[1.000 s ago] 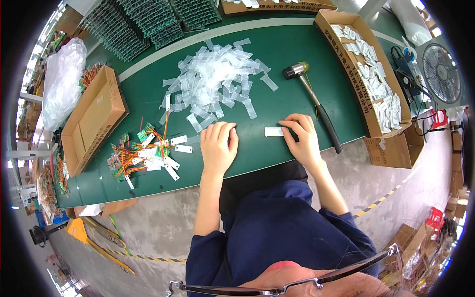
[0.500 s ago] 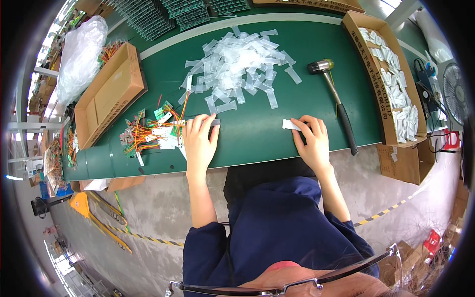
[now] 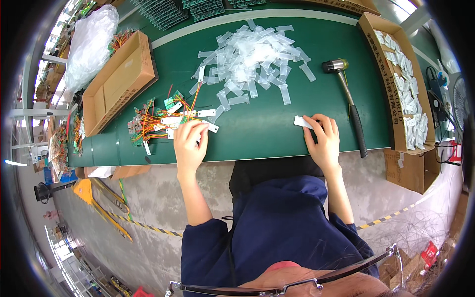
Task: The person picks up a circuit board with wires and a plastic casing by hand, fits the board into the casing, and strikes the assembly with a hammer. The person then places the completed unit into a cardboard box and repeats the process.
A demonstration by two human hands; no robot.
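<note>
- Right of centre in the frame, the right hand (image 3: 324, 139) pinches the right end of a small white piece (image 3: 302, 121) between thumb and fingers, close to the green tabletop (image 3: 257, 138).
- The piece's long axis runs roughly left to right, dipping slightly toward the lower right; its free end points left.
- Left of centre, the left hand (image 3: 189, 144) has curled fingers beside the wired circuit boards (image 3: 148, 119); whether it grasps anything, I cannot tell.
- By its fingertips lies a white strip (image 3: 211, 126), its long axis slanting from upper left to lower right, exposed end toward the lower right.
- The step in hand looks like picking out a strip while the right hand keeps the piece ready; the next move would seem to call for a clean fingertip pinch, clear of the wires.
</note>
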